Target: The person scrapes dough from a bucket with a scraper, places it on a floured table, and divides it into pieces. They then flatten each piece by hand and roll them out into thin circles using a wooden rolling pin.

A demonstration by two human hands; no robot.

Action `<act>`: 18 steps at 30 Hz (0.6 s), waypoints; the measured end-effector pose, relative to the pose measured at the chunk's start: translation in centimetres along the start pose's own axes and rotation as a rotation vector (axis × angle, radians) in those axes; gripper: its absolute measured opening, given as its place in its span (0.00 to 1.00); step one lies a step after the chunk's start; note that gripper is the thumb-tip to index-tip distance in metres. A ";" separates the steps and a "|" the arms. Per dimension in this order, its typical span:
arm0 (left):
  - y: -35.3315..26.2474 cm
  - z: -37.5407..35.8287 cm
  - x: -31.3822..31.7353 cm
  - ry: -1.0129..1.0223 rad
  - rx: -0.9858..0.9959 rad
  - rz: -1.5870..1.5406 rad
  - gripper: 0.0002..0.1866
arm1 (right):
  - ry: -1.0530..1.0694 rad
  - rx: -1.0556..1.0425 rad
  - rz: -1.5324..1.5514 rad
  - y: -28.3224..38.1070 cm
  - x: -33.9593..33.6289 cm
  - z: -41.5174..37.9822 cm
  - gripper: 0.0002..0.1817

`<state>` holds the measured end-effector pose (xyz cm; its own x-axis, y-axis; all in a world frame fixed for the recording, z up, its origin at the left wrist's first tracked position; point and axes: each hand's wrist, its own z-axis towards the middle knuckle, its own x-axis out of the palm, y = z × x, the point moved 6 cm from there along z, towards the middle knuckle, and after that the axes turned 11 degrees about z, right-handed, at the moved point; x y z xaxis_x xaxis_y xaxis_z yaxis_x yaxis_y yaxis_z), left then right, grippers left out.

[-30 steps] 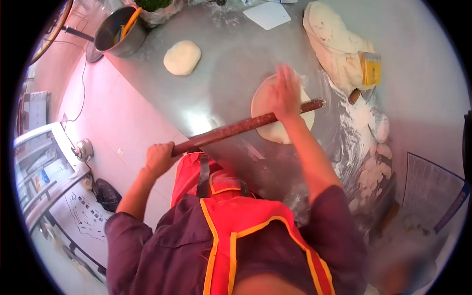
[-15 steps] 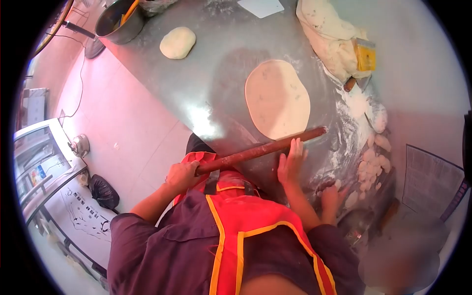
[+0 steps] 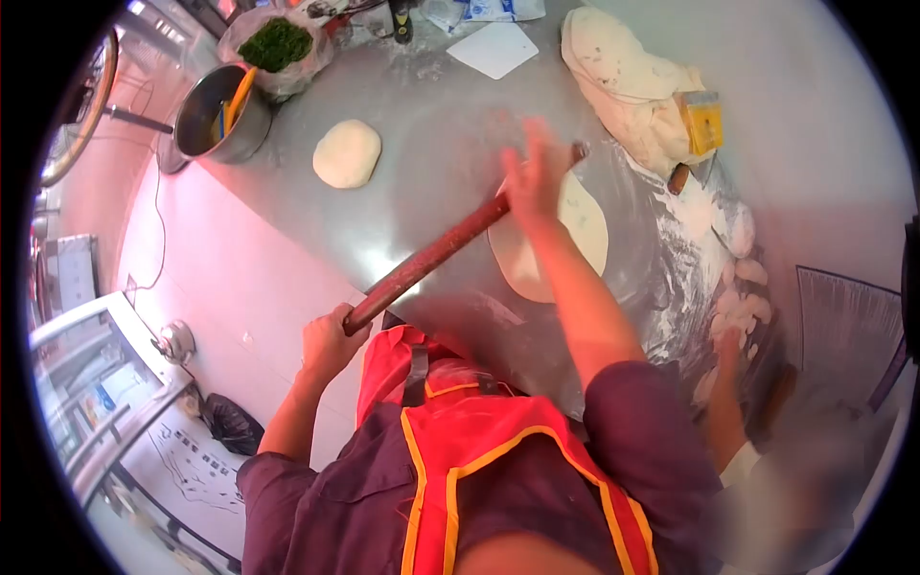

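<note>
A red-brown rolling pin slants from the lower left to the upper right, its far end over the upper part of a flat oval dough sheet. My left hand is closed round the near end of the pin, beyond the table's edge. Near the far end, my right hand lies over the pin with its fingers apart, blurred by motion; whether the palm touches the pin cannot be made out. A round dough lump sits left of the sheet on the metal table.
A metal pot, a bag of greens and a white sheet are at the back. Large dough, a yellow packet and flour lie right. A co-worker's arm reaches small dough pieces.
My right hand and the pin's far end have moved up across the dough sheet. The pin is steeper. The co-worker's hand has moved right, to the small pieces. The view has tilted upward.
</note>
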<state>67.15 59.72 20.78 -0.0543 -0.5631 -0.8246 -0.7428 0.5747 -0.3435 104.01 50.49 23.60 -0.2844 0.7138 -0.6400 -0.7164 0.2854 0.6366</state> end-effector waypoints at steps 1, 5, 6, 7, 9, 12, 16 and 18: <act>0.2 0.3 -0.4 0.004 -0.012 -0.029 0.16 | -0.064 0.178 0.082 -2.9 -2.3 -0.8 0.30; 1.4 2.7 -2.0 -0.112 -0.042 0.019 0.16 | -0.247 0.770 -0.028 -13.3 -12.2 -11.0 0.22; 1.3 3.8 -2.5 -0.152 -0.035 0.046 0.16 | -0.268 0.748 -0.197 -14.8 -13.3 -12.7 0.20; 1.1 4.8 -3.2 -0.193 -0.028 0.075 0.16 | -0.192 0.790 -0.137 -15.3 -13.2 -12.7 0.19; -1.5 6.0 -5.0 -0.355 0.084 0.050 0.17 | -0.039 0.877 -0.010 -15.5 -12.6 -12.9 0.17; -7.0 7.5 -6.6 -0.588 0.421 -0.059 0.16 | 0.062 0.868 -0.086 -12.3 -12.5 -11.0 0.15; -14.0 12.2 2.4 0.085 0.283 -1.011 0.17 | 0.188 0.357 -0.048 2.2 -9.2 -9.3 0.04; -17.3 12.2 3.3 0.081 0.288 -1.082 0.17 | 0.235 0.035 0.088 9.3 -7.6 -10.0 0.07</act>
<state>87.91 55.15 18.49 0.4751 -0.8799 -0.0008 -0.2438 -0.1308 -0.9610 93.18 41.34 30.11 -0.4881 0.5699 -0.6610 -0.6609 0.2533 0.7064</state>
